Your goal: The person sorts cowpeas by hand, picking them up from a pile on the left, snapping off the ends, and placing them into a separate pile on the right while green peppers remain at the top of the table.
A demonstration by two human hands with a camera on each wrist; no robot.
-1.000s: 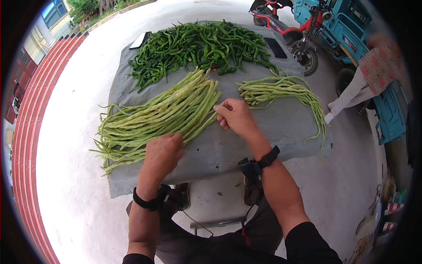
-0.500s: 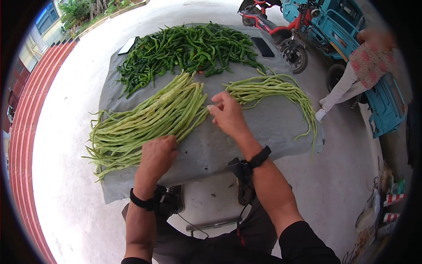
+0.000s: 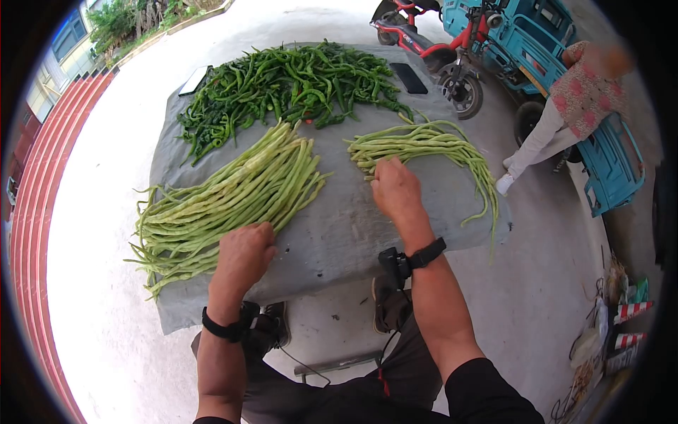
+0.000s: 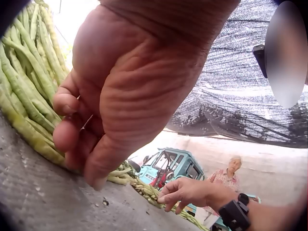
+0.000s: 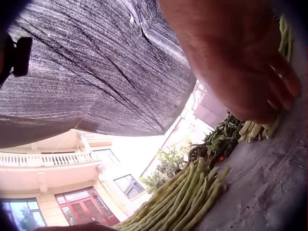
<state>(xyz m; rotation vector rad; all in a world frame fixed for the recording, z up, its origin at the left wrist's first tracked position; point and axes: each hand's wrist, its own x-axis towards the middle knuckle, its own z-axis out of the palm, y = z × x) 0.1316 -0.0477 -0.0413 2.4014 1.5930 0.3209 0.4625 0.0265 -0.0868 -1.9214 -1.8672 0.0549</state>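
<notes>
In the head view, a large bundle of yardlong beans (image 3: 226, 191) lies on the left of a grey cloth (image 3: 332, 233). A smaller bundle of yardlong beans (image 3: 424, 145) is on the right. My left hand (image 3: 244, 254) is low beside the large bundle's near edge, its fingers loosely curled; in the left wrist view no bean shows between thumb and fingers. My right hand (image 3: 397, 189) is at the left ends of the smaller bundle. Its bent fingers (image 4: 173, 195) overlap those beans in the left wrist view, and the bean ends (image 5: 257, 130) show right by the fingertips in the right wrist view.
A heap of green peppers (image 3: 296, 92) covers the far side, between a white phone (image 3: 194, 80) and a black phone (image 3: 409, 78). Beyond the cloth on the right stand a red scooter (image 3: 431, 46), a blue cargo tricycle (image 3: 526, 53) and a person (image 3: 583, 99). Red steps (image 3: 53, 191) run along the left.
My right hand has moved right, from the right ends of the large bundle to the left ends of the smaller one. The left hand stays beside the large bundle.
</notes>
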